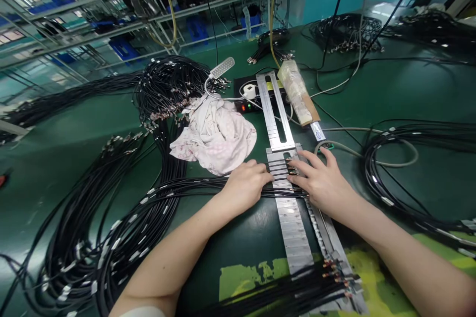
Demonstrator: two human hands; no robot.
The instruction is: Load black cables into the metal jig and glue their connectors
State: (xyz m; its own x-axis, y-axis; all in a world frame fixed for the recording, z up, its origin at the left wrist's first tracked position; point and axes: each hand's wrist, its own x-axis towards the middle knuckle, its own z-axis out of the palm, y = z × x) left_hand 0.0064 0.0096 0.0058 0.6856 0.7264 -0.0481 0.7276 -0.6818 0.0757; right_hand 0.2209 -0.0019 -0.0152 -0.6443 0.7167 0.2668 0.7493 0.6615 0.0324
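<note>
My left hand (248, 182) is closed around several black cables (208, 185) that run in from the left. Their ends lie side by side across a slotted metal plate (293, 223). On the plate's right side my right hand (316, 176) has its fingers bent, the tips touching the cable ends (292, 171); whether they pinch one is hard to see. Lower down, another row of black cables (297, 285) with coppery ends rests on the same plate. A flat metal bracket with long slots (270, 119) extends from its far end.
A crumpled pale cloth (219, 133) lies left of the bracket, beside a small lamp (222, 68). Big bundles of black cable (171, 84) cover the left side, and a coiled cable (386, 158) lies on the right. A wrapped tool (297, 91) stands beyond the right hand.
</note>
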